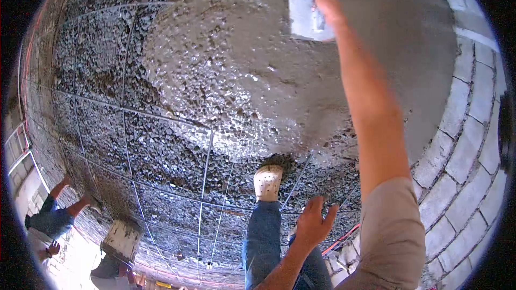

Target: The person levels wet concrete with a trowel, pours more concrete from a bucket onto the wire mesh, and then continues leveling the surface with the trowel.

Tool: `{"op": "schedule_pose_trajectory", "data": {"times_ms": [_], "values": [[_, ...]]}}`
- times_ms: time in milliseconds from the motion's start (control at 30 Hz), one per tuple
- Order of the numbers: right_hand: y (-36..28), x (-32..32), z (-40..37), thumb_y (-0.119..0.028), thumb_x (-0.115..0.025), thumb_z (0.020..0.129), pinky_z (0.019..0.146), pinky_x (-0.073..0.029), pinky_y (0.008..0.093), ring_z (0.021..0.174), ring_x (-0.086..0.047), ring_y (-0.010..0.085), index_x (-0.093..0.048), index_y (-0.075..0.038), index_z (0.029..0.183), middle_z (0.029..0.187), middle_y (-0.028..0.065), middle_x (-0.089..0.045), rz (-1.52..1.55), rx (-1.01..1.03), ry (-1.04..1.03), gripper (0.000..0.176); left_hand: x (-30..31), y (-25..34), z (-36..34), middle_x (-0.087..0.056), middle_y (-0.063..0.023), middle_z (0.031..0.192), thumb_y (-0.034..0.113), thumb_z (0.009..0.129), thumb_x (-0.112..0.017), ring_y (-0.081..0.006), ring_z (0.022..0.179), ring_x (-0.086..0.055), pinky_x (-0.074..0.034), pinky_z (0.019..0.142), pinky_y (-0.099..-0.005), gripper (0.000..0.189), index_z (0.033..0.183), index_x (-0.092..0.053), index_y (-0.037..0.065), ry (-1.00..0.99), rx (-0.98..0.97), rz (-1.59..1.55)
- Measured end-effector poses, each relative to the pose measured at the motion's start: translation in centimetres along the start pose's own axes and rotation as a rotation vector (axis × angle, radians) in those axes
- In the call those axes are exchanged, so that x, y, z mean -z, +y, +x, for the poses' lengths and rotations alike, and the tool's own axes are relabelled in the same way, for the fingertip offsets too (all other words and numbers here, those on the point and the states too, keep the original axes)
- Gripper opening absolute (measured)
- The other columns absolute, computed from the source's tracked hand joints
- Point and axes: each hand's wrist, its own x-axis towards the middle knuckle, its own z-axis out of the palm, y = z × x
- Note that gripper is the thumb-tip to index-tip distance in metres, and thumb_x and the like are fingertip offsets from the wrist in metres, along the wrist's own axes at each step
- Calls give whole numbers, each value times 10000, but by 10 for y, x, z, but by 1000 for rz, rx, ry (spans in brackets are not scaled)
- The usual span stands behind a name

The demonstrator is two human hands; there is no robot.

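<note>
At the top of the head view my right hand (328,4) is closed on the handle of a flat, pale trowel (303,5). The trowel lies against wet grey concrete (398,48), smooth to its right and rough with stones to its left. Lower down, my left hand (314,223) hangs above my leg with its fingers apart and nothing in it. A beige clog (267,182) on my foot stands at the lower edge of the wet concrete, on gravel (166,150) crossed by thin metal bars.
A block wall (457,145) curves along the right side. At the lower left another person (51,217) in blue shorts is near the gravel's edge. A concrete-stained, pale container (122,240) stands close by. Red and white lines run at the far left.
</note>
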Motion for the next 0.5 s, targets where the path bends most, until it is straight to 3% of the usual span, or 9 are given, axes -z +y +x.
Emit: {"op": "schedule_pose_trajectory", "data": {"times_ms": [67,133,300,333,400,433,500], "values": [[-7,7,-9,-132,-597,838,487,-447,296,583,-519,135,-531,-3,1080,740,61,-565,-6,-40,-98,282,5,-3,3,-560,-254,1011,347,872,-570,-423,934,-555,-463,794,-472,424,1054,-523,-34,-5,-9,-25],[-7,5,-26,-147,-601,839,504,-449,285,596,-520,129,-540,-14,1101,742,49,-563,-21,-86,-198,301,4,-5,3,-555,-251,976,345,876,-564,-429,906,-554,-470,745,-480,429,1050,-515,-44,71,-147,-18],[-13,-3,-96,-194,-654,800,602,-469,248,689,-542,105,-419,-63,1353,881,61,-605,-246,-82,-479,615,-4,2,6,-582,-240,1026,316,871,-592,-403,961,-566,-461,834,-457,422,1092,-536,-38,33,-102,-15],[-6,-7,-115,-201,-660,800,684,-502,282,778,-596,158,-415,-59,1350,977,94,-626,-151,-45,-558,619,-5,3,7,-582,-240,1026,316,871,-592,-403,961,-566,-461,834,-457,422,1092,-536,-38,32,-112,-13],[0,-19,-155,-167,-623,818,897,-481,382,1032,-591,243,-448,-91,1293,1153,118,-601,-423,186,-693,512,-8,5,8,-578,-247,1053,335,872,-586,-406,991,-558,-456,854,-454,444,1101,-538,-43,13,-68,25],[-6,-27,-180,-153,-604,835,894,-483,383,1026,-591,237,-464,-108,1264,1146,114,-605,-355,90,-814,454,-10,4,9,-578,-247,1053,335,872,-586,-406,991,-558,-456,854,-454,444,1101,-538,-43,9,-79,35],[-25,-33,-219,-160,-595,834,872,-489,398,961,-611,244,-475,-129,1256,1109,117,-615,-444,145,-1033,440,-15,1,8,-575,-245,1074,353,866,-589,-410,1007,-554,-451,867,-455,458,1116,-541,-28,-53,-31,-31]]}}
